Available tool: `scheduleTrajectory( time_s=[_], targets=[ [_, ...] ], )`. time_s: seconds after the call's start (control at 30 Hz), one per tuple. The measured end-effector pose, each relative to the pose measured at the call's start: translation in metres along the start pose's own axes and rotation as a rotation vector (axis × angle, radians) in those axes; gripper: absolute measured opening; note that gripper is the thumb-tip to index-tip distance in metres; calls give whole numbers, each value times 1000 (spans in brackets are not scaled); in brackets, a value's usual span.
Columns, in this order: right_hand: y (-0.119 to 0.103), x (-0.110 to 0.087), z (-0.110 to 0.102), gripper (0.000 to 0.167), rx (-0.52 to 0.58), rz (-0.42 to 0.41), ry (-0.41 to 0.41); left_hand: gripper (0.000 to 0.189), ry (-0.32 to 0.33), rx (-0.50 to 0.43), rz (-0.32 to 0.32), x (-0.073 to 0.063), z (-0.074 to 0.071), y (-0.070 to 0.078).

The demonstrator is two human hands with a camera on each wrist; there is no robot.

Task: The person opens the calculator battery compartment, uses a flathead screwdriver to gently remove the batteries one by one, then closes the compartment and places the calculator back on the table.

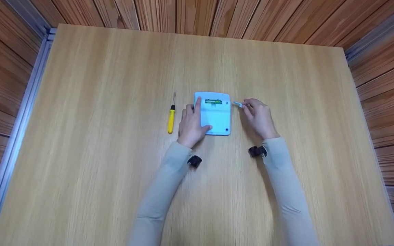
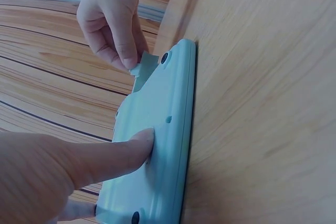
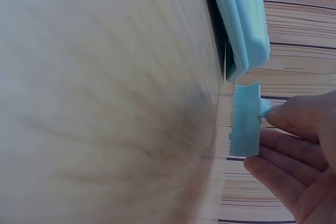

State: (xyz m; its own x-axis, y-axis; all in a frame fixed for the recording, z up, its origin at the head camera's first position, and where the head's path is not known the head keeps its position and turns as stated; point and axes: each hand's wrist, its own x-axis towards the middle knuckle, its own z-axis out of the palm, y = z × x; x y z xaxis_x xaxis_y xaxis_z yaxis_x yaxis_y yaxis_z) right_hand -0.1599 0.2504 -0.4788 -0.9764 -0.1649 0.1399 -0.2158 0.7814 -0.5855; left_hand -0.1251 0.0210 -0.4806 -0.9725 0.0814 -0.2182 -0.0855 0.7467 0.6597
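Note:
A light blue calculator (image 1: pixel 219 118) lies back side up on the table. Its battery compartment (image 1: pixel 213 101) is uncovered, with something green inside, too small to tell. My left hand (image 1: pixel 193 124) rests on the calculator's left side, its index finger along the upper left and the straight thumb (image 2: pixel 113 161) pressing on the back. Just right of the calculator, my right hand (image 1: pixel 259 114) pinches a small light blue battery cover (image 3: pixel 245 120) by its tab, between thumb and fingers. In the right wrist view, the cover hangs apart from the calculator's edge (image 3: pixel 247 40).
A screwdriver (image 1: pixel 171 118) with a yellow and black handle lies left of my left hand, its tip pointing to the far side. Wood-panelled walls (image 1: pixel 197 15) and metal rails (image 1: pixel 22 118) stand around the wooden table (image 1: pixel 97 153).

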Motion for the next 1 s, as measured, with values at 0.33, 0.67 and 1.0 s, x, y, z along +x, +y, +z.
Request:
scheduleTrajectory(
  time_s=[0.33,0.67,1.0],
  targets=[
    [2,-2,-4,20,-46,54,-108,100,-3,-1,-6,0,0,0],
    [3,-1,-4,19,-76,56,-185,100,4,3,2,0,0,0],
    [2,-3,-5,19,-76,54,-192,100,0,-3,-3,-1,0,1]
  ],
)
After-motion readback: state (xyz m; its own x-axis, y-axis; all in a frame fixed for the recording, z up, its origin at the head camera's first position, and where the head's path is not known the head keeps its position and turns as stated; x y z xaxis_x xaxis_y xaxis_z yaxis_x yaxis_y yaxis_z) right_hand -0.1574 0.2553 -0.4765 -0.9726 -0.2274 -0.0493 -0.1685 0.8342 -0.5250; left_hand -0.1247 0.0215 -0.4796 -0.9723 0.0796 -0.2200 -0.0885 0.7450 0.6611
